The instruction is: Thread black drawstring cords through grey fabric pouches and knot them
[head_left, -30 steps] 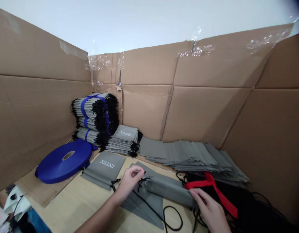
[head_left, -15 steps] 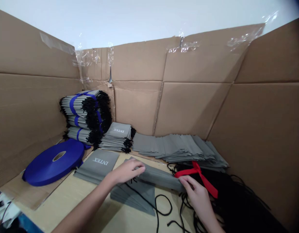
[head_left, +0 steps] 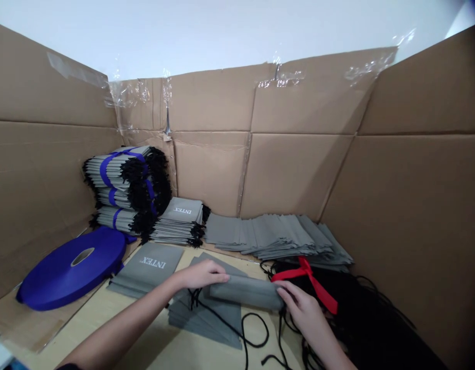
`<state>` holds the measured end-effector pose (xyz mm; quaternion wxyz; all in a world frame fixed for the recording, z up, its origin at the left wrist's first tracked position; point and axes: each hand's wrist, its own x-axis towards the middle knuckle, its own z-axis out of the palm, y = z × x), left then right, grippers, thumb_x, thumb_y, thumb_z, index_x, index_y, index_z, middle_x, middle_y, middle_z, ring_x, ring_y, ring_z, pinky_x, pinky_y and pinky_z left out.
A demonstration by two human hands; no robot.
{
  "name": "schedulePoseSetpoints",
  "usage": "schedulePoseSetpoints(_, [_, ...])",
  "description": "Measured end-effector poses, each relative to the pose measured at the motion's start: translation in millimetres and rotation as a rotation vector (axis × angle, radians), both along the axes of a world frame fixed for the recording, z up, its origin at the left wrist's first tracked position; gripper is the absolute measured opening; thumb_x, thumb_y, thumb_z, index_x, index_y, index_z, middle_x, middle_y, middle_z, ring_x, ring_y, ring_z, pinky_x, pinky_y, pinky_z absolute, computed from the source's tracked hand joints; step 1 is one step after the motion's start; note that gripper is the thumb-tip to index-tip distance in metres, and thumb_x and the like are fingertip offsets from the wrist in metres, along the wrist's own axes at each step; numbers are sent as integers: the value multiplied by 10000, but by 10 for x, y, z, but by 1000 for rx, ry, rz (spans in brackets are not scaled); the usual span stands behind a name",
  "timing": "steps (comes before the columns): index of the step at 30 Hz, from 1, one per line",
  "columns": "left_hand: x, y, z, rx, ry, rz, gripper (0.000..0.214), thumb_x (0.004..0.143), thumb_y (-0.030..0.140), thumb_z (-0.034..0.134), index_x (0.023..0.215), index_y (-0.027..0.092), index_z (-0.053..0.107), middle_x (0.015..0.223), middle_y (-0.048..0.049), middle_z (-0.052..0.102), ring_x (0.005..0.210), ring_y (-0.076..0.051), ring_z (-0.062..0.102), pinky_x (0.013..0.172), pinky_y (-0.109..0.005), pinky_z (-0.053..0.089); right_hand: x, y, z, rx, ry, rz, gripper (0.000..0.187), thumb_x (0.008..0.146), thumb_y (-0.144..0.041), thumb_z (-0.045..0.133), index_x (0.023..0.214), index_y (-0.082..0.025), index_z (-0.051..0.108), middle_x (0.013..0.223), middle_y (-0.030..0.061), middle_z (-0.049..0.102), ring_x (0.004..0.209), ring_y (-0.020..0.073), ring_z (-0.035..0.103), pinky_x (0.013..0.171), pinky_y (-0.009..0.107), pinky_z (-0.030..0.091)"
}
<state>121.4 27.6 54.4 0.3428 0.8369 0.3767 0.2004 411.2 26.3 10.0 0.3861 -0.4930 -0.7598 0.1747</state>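
Observation:
A grey fabric pouch (head_left: 247, 292) is stretched between my two hands above the table. My left hand (head_left: 203, 275) pinches its left end, and my right hand (head_left: 299, 303) pinches its right end. Black cord (head_left: 222, 313) trails from the left end and loops on the table below. Beneath the held pouch lies a fanned pile of grey pouches (head_left: 206, 324), partly covered by it. To the left of that pile rest more grey pouches (head_left: 145, 272), the top one printed INTEX.
A blue ribbon roll (head_left: 64, 272) lies at left, before bundled pouches (head_left: 114, 169) tied with blue ribbon. Behind my hands are a stack of corded pouches (head_left: 178, 226) and a grey row (head_left: 268, 234). Black cords (head_left: 368, 313) with a red tie (head_left: 318, 288) fill the right. Cardboard walls (head_left: 210, 169) enclose the table.
The held pouch has tilted so more of its front face shows, and my hands are slightly closer together. The whole view has shifted a little.

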Motion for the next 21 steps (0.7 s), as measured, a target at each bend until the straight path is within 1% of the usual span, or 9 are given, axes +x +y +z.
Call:
schedulePoseSetpoints(2, [-43,1,-52,-56,-2,13,465,839,553,384,570,177,336,544,47,300,510,-90,305,493,-217,246,-4,5,-19,11,-85,26,306,850,-422,409,782,-224,633,729,37,688,663,193,636,640,253,485])
schedulePoseSetpoints(5, [-101,-30,-129,-183,18,37,443,823,569,406,608,182,378,484,57,372,468,-92,383,488,-204,291,10,21,-60,69,-189,55,322,869,-390,364,652,-230,539,618,17,622,557,161,588,560,232,452])
schedulePoseSetpoints(7, [-141,-65,-164,-287,29,36,428,798,582,441,640,187,400,462,57,429,447,-100,433,467,-196,304,53,43,-89,104,-233,73,312,879,-354,337,639,-231,496,607,11,592,546,148,567,544,221,439])
schedulePoseSetpoints(9, [-184,-97,-181,-363,27,34,428,777,596,464,658,191,399,451,54,457,423,-100,442,437,-190,294,119,72,-108,123,-261,80,291,881,-321,319,657,-232,483,619,10,580,554,142,559,544,212,435])
schedulePoseSetpoints(12, [-236,-131,-181,-412,22,55,428,788,610,432,681,198,386,439,65,439,389,-92,412,419,-187,277,227,115,-111,134,-297,69,249,867,-294,330,686,-233,489,629,1,561,559,137,549,540,207,429])
schedulePoseSetpoints(14, [-253,-153,-180,-364,36,76,424,809,598,403,674,197,378,448,75,390,395,-85,376,432,-190,266,294,141,-108,135,-309,47,228,850,-282,342,686,-234,492,630,-6,554,555,134,541,536,206,424])
schedulePoseSetpoints(18, [-278,-221,-216,-100,59,121,427,840,534,394,608,178,359,558,54,335,527,-92,339,505,-207,249,447,203,-146,128,-297,-27,214,805,-263,347,638,-233,478,608,-12,551,546,137,532,539,215,420])
schedulePoseSetpoints(19, [-290,-243,-234,-71,54,134,424,846,522,389,605,176,355,584,49,333,555,-96,338,521,-209,248,487,219,-164,116,-286,-35,208,795,-261,350,635,-233,479,606,-13,554,550,139,532,537,215,418])
schedulePoseSetpoints(21, [-319,-288,-274,-75,40,153,412,859,507,370,614,177,349,614,44,338,583,-102,339,545,-212,252,558,249,-203,78,-258,-31,186,778,-248,363,643,-233,491,613,-14,560,566,141,533,531,211,414])
